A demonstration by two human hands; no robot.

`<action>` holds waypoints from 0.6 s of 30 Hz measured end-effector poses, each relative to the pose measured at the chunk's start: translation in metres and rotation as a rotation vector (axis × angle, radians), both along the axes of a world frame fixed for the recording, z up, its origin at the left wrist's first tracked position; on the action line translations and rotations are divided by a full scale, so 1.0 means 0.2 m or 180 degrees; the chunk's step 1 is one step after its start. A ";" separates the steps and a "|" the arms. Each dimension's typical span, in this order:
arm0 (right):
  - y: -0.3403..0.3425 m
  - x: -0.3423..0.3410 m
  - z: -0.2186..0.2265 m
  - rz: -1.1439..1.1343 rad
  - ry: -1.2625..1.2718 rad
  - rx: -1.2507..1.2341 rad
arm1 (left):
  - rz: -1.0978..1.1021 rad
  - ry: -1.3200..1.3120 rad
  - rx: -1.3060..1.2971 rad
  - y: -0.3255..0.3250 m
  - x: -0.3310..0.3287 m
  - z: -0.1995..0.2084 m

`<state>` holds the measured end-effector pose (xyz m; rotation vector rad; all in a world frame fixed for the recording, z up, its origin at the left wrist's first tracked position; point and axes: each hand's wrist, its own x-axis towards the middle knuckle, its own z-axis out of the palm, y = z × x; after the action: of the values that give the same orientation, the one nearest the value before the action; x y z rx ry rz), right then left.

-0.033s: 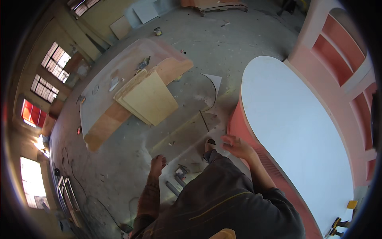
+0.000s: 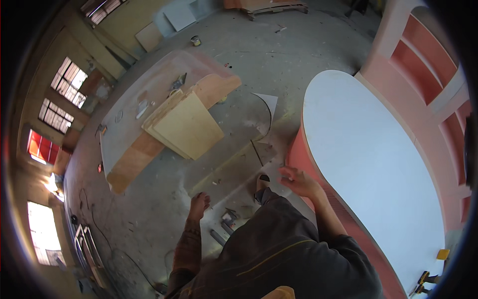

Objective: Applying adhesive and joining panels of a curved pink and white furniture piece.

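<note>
My left hand point(image 2: 200, 204) hangs over the floor with its fingers curled in, and I see nothing in it. My right hand point(image 2: 300, 181) is open, fingers apart, beside the pink curved side point(image 2: 298, 148) of a counter. That counter has a rounded, pale blue-white top point(image 2: 366, 149). No object shows in the right hand. My shoe point(image 2: 262, 182) is on the floor between the hands. Ahead to the left stands a low worktable point(image 2: 129, 112), with a stack of plywood panels point(image 2: 189, 124) lying across its near edge.
A pink shelf unit with curved openings point(image 2: 396, 92) borders the counter's right side. A power drill point(image 2: 424, 282) and a yellow block point(image 2: 442, 254) are at the counter's near end. Cables point(image 2: 95, 222) and metal frames point(image 2: 85, 244) are on the left floor. A cut sheet point(image 2: 268, 103) is ahead.
The view has shifted very slightly. My left fingers look a little more curled; my right hand is nearly where it was beside the counter.
</note>
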<state>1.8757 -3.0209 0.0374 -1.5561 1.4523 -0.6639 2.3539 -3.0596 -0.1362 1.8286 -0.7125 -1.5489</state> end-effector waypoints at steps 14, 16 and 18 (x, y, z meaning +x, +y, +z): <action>-1.57 -0.10 0.02 -0.0198 0.0939 -0.0825 | -0.3572 -0.2131 -0.0801 -0.93 0.40 -0.13; -1.69 -0.11 0.02 -0.0135 0.0803 -0.0515 | -0.4271 -0.3453 -0.1256 -1.11 0.32 -0.12; -1.84 -0.13 0.01 -0.0042 0.0622 -0.0233 | -0.4339 -0.3387 -0.1435 -1.39 0.25 -0.12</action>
<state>1.8493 -3.3888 0.0390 -1.7084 1.5984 -0.5912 2.4049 -3.3369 -0.1606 1.6775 -2.9194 -0.6246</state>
